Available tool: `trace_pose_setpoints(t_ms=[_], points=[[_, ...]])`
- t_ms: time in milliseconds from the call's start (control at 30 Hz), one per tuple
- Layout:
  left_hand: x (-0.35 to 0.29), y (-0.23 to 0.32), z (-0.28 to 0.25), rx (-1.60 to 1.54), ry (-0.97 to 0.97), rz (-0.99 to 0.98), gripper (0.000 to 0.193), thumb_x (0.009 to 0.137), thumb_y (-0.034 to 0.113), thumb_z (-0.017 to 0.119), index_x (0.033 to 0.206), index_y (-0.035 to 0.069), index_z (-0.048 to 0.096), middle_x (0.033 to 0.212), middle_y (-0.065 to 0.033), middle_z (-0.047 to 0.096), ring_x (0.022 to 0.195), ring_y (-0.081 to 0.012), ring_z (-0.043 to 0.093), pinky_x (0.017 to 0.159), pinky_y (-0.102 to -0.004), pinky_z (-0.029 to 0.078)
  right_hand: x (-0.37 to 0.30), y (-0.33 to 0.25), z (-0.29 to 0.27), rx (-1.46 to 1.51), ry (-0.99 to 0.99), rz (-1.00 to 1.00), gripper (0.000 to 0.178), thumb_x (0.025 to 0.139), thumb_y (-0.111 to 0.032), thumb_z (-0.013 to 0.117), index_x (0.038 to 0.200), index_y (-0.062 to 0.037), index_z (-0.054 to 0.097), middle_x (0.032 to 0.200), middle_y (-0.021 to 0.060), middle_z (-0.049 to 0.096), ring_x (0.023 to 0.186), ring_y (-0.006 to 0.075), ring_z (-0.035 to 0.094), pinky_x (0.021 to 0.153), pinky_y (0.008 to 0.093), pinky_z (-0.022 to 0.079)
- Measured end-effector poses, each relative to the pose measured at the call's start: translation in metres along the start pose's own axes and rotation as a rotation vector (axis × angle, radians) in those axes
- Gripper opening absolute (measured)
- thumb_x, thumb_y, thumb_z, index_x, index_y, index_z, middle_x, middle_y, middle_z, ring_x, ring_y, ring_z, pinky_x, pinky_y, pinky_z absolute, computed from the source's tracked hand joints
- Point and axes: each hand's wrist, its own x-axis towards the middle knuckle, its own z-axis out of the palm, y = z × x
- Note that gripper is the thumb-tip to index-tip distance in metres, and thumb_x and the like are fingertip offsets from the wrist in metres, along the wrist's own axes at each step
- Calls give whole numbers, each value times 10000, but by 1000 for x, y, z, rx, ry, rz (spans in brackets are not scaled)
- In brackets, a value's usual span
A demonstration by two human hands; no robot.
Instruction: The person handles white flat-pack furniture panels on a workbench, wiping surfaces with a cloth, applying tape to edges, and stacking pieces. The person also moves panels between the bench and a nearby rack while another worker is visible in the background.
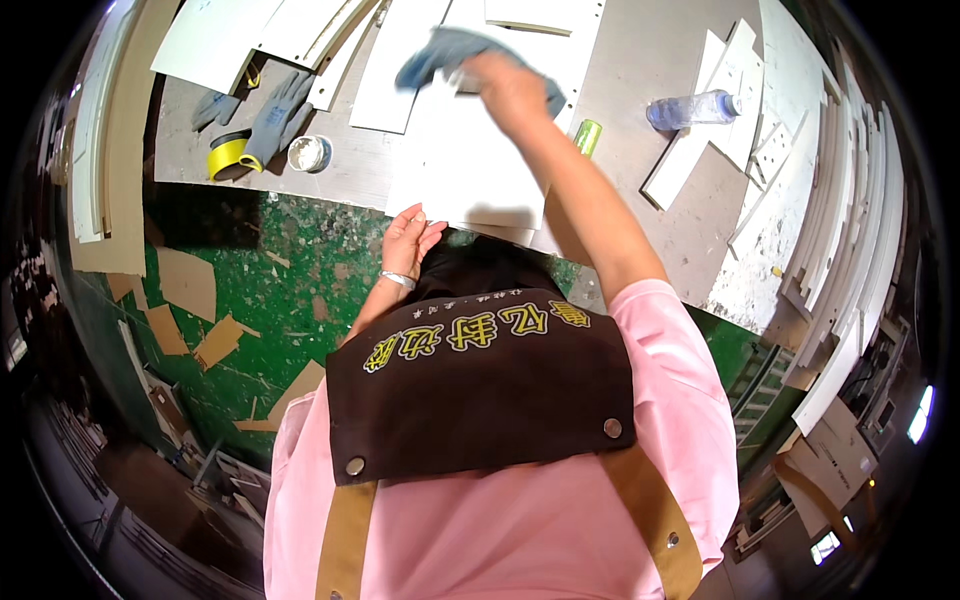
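A white panel (450,165) lies on the worktable, its near edge at my body. My right hand (512,92) is stretched out over the panel's far part, closed on a blue-grey cloth (450,50) that is blurred by motion. At the near left corner of the panel rests my left hand (408,240), with a bracelet at the wrist. Its fingertips touch the panel's edge, and its thumb and fingers pinch that edge. More white boards lie beyond and beneath this panel.
Left on the table (350,165) are grey work gloves (277,118), a yellow tape roll (229,156) and a small white tub (310,153). Right are a green cylinder (588,137), a plastic bottle (692,110) and white strips (690,165). Cardboard scraps (188,285) litter the green floor.
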Motion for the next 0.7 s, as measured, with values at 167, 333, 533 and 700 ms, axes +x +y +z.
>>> trace_pose_setpoints(t_ms=[167, 333, 533, 700], points=[[-6, 14, 13, -26, 96, -23, 296, 882, 150, 623, 1119, 28, 495, 858, -31, 605, 685, -139, 630, 581, -222, 543, 50, 58, -60, -175, 367, 231, 329, 781, -163, 631, 1110, -175, 624, 1107, 81, 619, 1000, 301, 584, 829, 375, 474], [-16, 26, 11, 576, 137, 168, 27, 835, 70, 631, 859, 59, 623, 706, -6, 617, 610, -115, 587, 558, -237, 482, -25, 46, -57, 227, 327, 308, 452, 795, -235, 679, 1195, -56, 569, 1130, 129, 604, 1040, 278, 567, 882, 345, 441], [-77, 96, 58, 762, 97, 843, 289, 693, 173, 727, 905, 30, 592, 831, -117, 575, 785, -247, 586, 621, -317, 487, -90, -104, -79, 544, 134, 947, 447, 923, -356, 505, 1162, 12, 589, 1146, 94, 626, 542, 57, 495, 437, 196, 369], [-70, 123, 26, 1213, -335, 1791, 109, 687, 125, 581, 776, 73, 545, 748, -40, 478, 730, -182, 529, 499, -294, 473, -94, -153, -63, 833, 346, 959, 380, 885, -469, 545, 812, -97, 515, 593, -25, 473, 389, 62, 358, 343, 214, 274]])
